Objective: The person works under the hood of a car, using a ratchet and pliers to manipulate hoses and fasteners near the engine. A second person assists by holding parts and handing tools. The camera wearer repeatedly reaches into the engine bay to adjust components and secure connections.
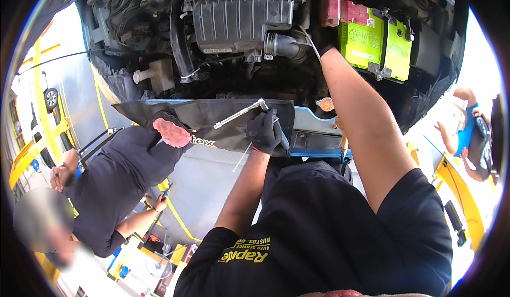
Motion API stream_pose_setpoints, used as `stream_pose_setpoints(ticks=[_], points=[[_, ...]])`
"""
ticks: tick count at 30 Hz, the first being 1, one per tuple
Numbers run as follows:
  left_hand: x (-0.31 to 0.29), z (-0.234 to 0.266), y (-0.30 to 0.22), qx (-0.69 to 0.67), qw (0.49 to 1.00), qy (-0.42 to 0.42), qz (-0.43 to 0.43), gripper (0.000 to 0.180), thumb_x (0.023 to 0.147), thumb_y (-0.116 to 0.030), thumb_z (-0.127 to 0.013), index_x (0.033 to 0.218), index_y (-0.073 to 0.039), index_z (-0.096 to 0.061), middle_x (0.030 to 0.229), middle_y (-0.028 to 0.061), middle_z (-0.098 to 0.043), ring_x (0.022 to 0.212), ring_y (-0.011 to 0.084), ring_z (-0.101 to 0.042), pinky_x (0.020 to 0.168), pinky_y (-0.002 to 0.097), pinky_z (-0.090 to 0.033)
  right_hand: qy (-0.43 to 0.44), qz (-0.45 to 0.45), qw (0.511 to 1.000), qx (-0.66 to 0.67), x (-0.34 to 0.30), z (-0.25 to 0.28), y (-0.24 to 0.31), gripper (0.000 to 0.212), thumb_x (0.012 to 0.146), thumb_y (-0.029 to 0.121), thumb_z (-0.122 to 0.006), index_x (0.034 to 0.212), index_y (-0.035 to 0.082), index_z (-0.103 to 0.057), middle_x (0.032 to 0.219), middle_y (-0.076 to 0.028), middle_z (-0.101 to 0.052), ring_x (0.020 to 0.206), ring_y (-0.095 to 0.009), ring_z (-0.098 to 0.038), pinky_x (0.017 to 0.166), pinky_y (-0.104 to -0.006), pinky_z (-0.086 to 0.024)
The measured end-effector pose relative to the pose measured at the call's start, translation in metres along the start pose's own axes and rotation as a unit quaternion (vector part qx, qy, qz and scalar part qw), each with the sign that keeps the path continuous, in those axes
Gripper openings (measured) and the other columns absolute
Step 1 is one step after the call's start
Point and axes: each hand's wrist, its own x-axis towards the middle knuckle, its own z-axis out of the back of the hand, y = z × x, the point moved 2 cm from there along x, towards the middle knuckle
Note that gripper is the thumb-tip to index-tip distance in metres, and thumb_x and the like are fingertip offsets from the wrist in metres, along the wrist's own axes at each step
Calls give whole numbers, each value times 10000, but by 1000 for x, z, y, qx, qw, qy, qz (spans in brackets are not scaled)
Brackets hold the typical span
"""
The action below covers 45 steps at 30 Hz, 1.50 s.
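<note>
My left hand [264,132], in a black glove, is closed over the fender cover [207,114] at the front of the car. A thin metal rod [243,156] sticks out of its fist toward the lower left. Just beyond the knuckles a silver ratchet wrench [239,114] lies slantwise, its head close to my fingers. My right arm reaches deep into the engine bay, between the black air filter box [241,23] and the green battery [364,42]. Of my right hand [328,50] only a dark gloved edge shows; the fingers are hidden. Beside it runs a thin pale rod or tube [311,43].
A red terminal cover [342,10] sits by the battery. An orange-topped cap [325,104] is near my right forearm. At left, a co-worker [117,175] stands close to the bumper near a pink cloth [171,132]. Another person [467,132] is at far right. Yellow lift frames [459,191] stand around.
</note>
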Motion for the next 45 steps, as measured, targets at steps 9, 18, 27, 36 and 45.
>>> stream_pose_setpoints(ticks=[9, 18, 27, 36, 45], points=[[-7, -1, 5, 6, 999, 6, 31, 395, 748, -189, -661, 1128, -108, -731, 826, 51, -636, 698, 308, -631, 637, 455, -475, 12, -13, 1000, 14, 0, 8, -8, 308, 1066, 305, -515, 1213, 83, -670, 1109, -91, -720, 1018, -209, -680, 913, -357, -542], [-13, -3, 5, 17, 999, 25, 38, 378, 785, -225, -663, 1144, -118, -709, 799, 44, -610, 694, 278, -627, 617, 450, -472, 27, -27, 999, 25, -1, 14, -16, 306, 1065, 306, -519, 1210, 84, -671, 1105, -91, -720, 1013, -207, -679, 907, -356, -541], [-6, -2, 4, 2, 999, 16, 37, 374, 773, -216, -653, 1129, -122, -718, 803, 58, -626, 674, 304, -627, 602, 458, -472, 29, -16, 999, 15, 5, 12, -15, 303, 1063, 306, -523, 1207, 85, -672, 1102, -92, -720, 1009, -205, -679, 900, -355, -540], [-7, -3, 4, 12, 999, 14, 44, 396, 763, -218, -655, 1145, -138, -725, 790, 43, -603, 661, 288, -604, 591, 448, -439, 28, -29, 999, 6, 0, 11, -18, 301, 1061, 306, -527, 1204, 85, -673, 1099, -92, -720, 1005, -203, -678, 893, -355, -539], [-8, -2, 4, 26, 999, 17, 28, 351, 789, -245, -666, 1120, -139, -715, 793, 33, -589, 676, 266, -603, 598, 433, -453, 28, -6, 1000, 3, 1, 12, -19, 298, 1060, 306, -530, 1201, 86, -673, 1096, -92, -720, 1001, -200, -678, 887, -354, -538]])
